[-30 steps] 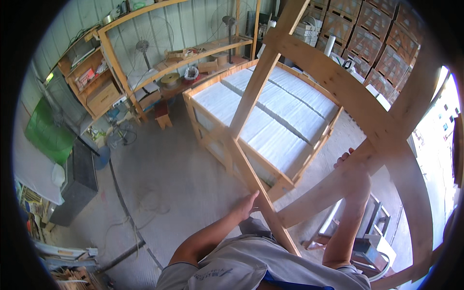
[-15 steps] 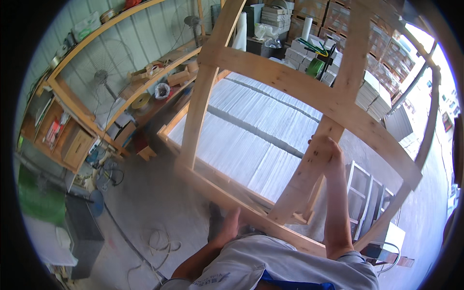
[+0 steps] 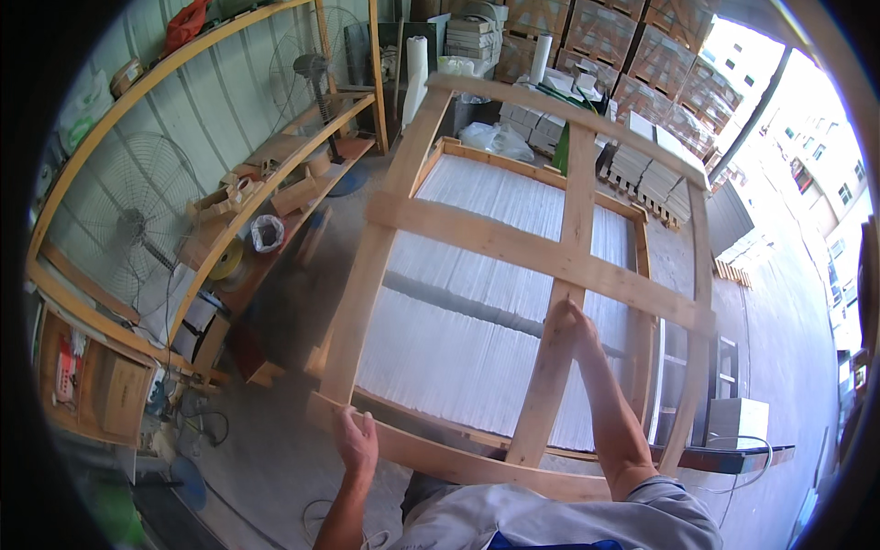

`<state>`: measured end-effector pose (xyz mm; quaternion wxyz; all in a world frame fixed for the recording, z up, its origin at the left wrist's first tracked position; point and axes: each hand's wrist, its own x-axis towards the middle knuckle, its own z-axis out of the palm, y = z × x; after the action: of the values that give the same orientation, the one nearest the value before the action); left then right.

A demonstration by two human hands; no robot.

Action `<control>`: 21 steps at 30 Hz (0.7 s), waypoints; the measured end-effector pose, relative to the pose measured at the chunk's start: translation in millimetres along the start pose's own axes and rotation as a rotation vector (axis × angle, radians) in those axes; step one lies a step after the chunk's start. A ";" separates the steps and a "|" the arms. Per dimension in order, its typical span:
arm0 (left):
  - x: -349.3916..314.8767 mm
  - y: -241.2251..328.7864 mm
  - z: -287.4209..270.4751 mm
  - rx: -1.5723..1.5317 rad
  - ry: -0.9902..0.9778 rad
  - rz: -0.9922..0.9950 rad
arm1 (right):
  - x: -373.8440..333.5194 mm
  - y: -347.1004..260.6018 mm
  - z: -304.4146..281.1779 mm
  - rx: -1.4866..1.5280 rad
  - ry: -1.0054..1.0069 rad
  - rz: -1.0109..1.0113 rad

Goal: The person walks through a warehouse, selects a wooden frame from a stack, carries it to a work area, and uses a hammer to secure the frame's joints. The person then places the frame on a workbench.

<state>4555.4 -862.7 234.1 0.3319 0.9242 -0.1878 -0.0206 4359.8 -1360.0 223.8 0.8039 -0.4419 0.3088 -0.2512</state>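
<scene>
A slatted wooden frame (image 3: pixel 472 240), like a crate lid, hangs over the crate in front of me. My left hand (image 3: pixel 356 440) is closed on its near left corner, the thumb on top of the board. Farther in, my right hand (image 3: pixel 570 321) grips the middle slat just below the cross board; some of its fingers are hidden behind the wood. Beneath lies an open wooden crate (image 3: pixel 645 243), packed with white thin sheets (image 3: pixel 440 353) standing on edge in rows. Whether the lid touches the crate's rim, I cannot tell.
Wooden shelving (image 3: pixel 302 160) with tape rolls and boxes runs along the left wall, with fans (image 3: pixel 133 225) on it. White stacks on pallets (image 3: pixel 651 170) and wrapped crates (image 3: pixel 642 92) stand behind. A white box (image 3: pixel 738 422) sits at the right.
The wooden lid has come down from a steep tilt to lie flatter over the crate. My left hand has moved left to its corner; my right hand stays on the middle slat.
</scene>
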 end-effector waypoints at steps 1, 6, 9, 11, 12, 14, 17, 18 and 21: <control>19.6 -8.8 -2.1 0.116 0.088 0.088 | 17.1 18.3 -12.8 0.033 -0.036 0.020; 74.1 -49.7 3.2 0.328 0.074 0.111 | 86.9 108.7 -71.8 -0.327 -0.057 -0.208; 87.9 -62.2 12.7 0.338 0.000 0.062 | 105.3 138.5 -90.0 -0.397 -0.070 -0.272; 95.9 -66.3 18.8 0.355 -0.021 0.086 | 112.4 146.3 -92.9 -0.406 -0.071 -0.279; 99.7 -67.9 21.6 0.364 -0.008 0.105 | 114.6 148.4 -92.5 -0.371 -0.064 -0.243; 105.9 -69.5 27.9 0.360 -0.014 0.118 | 117.5 149.3 -91.3 -0.143 -0.053 -0.096; 113.6 -68.9 37.9 0.346 -0.050 0.090 | 120.9 150.5 -92.6 0.035 -0.030 0.010; 115.7 -67.8 40.8 0.360 -0.038 0.105 | 122.7 152.6 -94.0 -0.174 -0.022 -0.105; 120.7 -62.8 44.7 0.368 0.004 0.131 | 128.4 159.9 -103.9 -0.392 -0.005 -0.149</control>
<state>4681.1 -888.8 170.7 0.1581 0.9552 -0.2475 0.0376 4393.8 -1427.3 6.6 0.6825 -0.6122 0.3160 -0.2441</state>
